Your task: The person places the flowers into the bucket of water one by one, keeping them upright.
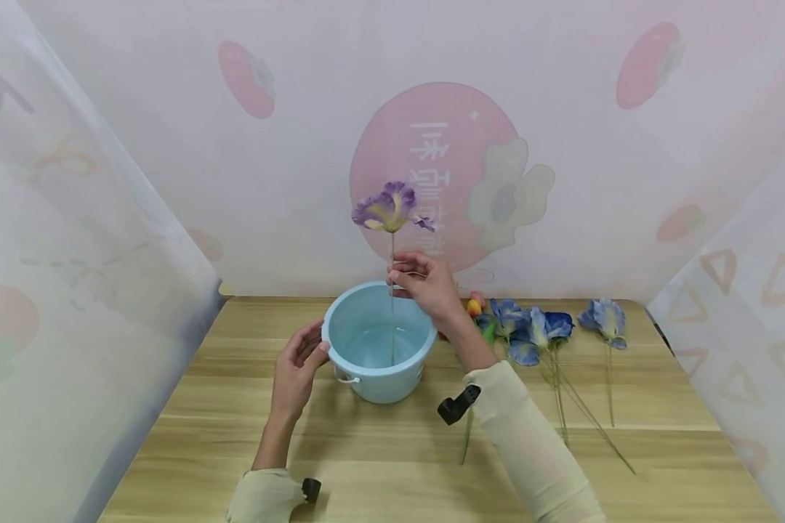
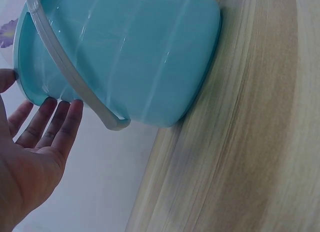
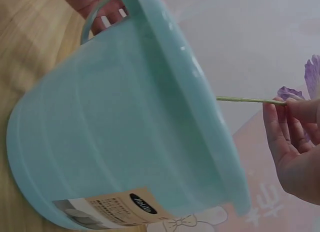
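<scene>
A light blue bucket (image 1: 382, 385) stands upright on the table, its pale handle (image 2: 75, 79) hanging down the side. My left hand (image 1: 296, 370) is at the bucket's left rim; in the left wrist view its fingers extend and their tips touch the outside just under the lip, with the thumb at the edge. Above the bucket, my right hand (image 1: 425, 283) pinches the thin stem of a purple and yellow flower (image 1: 392, 207) between thumb and fingers. The bloom is upright above the hand, and the stem (image 1: 392, 327) reaches down inside the bucket.
Several blue flowers (image 1: 523, 327) with long stems lie right of the bucket, and a paler blue one (image 1: 607, 319) lies farther right. A red and yellow bloom (image 1: 474, 303) shows behind my right forearm. Printed curtains (image 1: 288, 181) enclose the wooden table (image 1: 379, 465) at the back and sides.
</scene>
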`<action>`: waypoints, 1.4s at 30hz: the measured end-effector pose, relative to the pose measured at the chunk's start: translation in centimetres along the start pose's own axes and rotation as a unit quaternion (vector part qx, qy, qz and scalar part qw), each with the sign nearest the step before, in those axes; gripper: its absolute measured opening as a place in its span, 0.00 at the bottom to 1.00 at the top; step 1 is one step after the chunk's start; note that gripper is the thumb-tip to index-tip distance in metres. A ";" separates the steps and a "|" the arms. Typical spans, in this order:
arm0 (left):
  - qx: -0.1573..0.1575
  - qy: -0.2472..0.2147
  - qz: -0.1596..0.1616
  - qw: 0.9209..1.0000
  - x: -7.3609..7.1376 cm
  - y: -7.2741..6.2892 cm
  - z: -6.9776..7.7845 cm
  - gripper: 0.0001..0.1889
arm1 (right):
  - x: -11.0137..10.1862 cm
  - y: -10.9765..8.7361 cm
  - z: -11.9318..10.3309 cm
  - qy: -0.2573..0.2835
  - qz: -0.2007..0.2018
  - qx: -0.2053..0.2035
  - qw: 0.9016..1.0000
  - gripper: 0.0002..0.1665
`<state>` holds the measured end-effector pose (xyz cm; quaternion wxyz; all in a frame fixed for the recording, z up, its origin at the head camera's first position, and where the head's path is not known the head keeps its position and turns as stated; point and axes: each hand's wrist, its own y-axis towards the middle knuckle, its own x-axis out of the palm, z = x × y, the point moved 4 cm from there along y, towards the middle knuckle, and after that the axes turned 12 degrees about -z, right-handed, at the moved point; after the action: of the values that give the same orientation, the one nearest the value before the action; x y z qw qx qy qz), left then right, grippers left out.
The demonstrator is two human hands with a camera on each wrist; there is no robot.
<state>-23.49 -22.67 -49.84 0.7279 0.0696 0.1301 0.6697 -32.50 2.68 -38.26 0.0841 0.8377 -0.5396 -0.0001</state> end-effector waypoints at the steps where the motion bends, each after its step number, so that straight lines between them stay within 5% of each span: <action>1: 0.000 0.001 0.000 1.000 0.0 0.0 0.0 0.24 | 0.1 0.0 0.3 -0.004 -0.002 0.006 1.000 0.20; 21: 0.003 -0.009 -0.001 1.000 0.1 0.0 0.1 0.24 | 2.3 1.0 4.1 -0.077 -0.082 0.072 0.991 0.22; 42: 0.013 -0.024 -0.002 1.000 0.1 0.0 0.1 0.24 | 3.5 1.6 5.9 -0.169 -0.114 0.163 0.965 0.20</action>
<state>-23.45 -22.60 -49.78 0.7314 0.0950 0.1219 0.6642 -33.01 -1.97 -43.58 -0.1463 0.8839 -0.4397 -0.0633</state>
